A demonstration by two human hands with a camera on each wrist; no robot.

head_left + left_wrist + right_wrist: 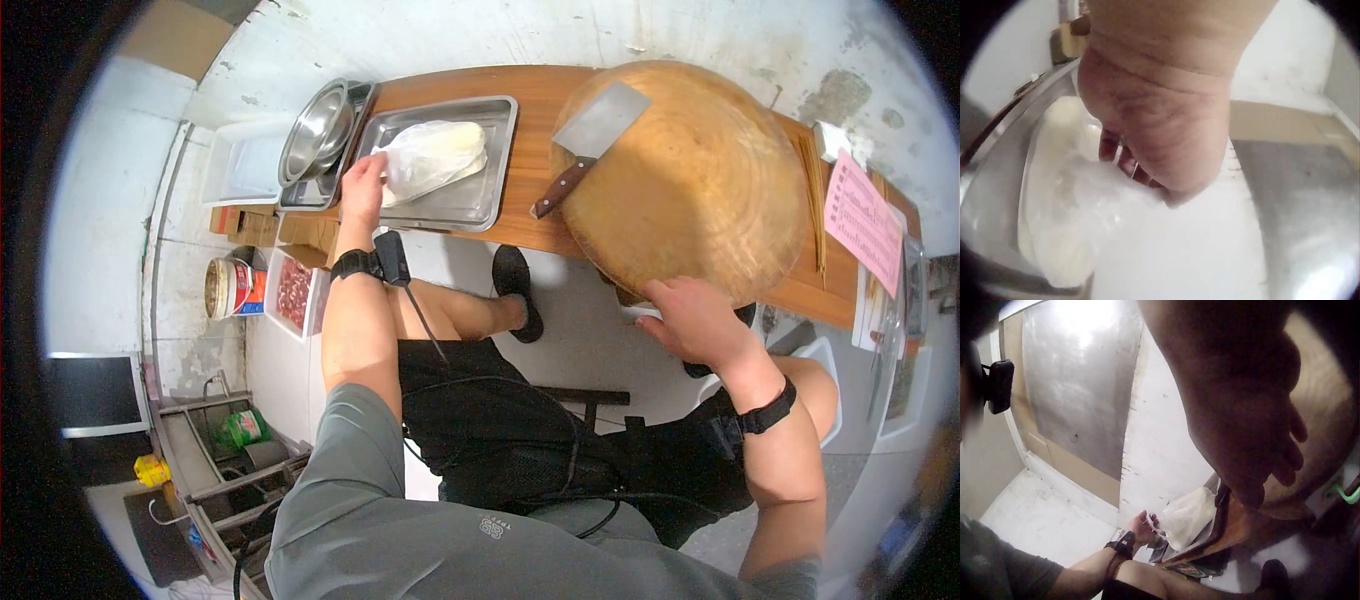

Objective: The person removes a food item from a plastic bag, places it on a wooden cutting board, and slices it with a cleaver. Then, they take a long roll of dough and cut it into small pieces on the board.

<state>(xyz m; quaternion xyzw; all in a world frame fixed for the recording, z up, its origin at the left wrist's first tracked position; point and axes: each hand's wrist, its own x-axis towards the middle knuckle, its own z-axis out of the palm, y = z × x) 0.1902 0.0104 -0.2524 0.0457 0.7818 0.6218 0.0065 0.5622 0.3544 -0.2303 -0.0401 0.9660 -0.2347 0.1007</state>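
Observation:
My left hand (pixel 362 187) pinches the loose end of a clear plastic bag (pixel 405 160) at the left side of a metal tray (pixel 508 150). Pale, whitish-yellow oblong food (pixel 1063 206) fills the bag, which lies in the tray. In the right wrist view the gathered plastic shows at the left fingers. My right hand (pixel 697 318) is at the near edge of a thick round wooden chopping block (pixel 690 200), its fingers loosely bent and holding nothing. A cleaver (pixel 605 118) lies on the block's left part, its wooden handle reaching past the rim.
Nested metal bowls (pixel 318 135) stand left of the tray. Below them are a white tub of raw meat (pixel 293 290) and a paint bucket (pixel 228 288). Thin wooden sticks (pixel 812 205) and a pink printed sheet (pixel 862 220) lie right of the block. A wall runs behind the table.

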